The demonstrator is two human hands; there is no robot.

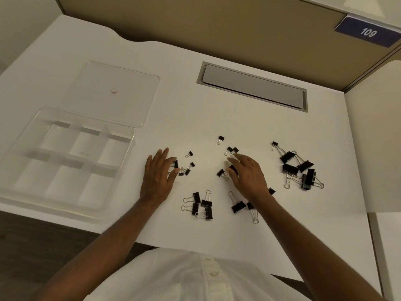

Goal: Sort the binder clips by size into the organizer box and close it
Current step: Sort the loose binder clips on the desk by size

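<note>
The clear organizer box (127,148) lies at the left with its compartments empty. Its clear lid (121,98) lies flat behind it. Black binder clips are scattered over the white desk: large ones (297,168) at the right, medium ones (201,205) near the front edge, small ones (188,168) in the middle. My left hand (159,177) pinches a small clip (176,164) between thumb and forefinger. My right hand (249,174) rests palm down with fingers apart, partly covering a small clip (233,168) and reaching toward two small clips (231,150).
A grey cable hatch (252,88) is set into the desk at the back. A tan partition (217,25) with a blue "109" tag (367,32) walls off the rear. One lone small clip (221,139) lies behind my hands. The desk's front edge runs just below the box.
</note>
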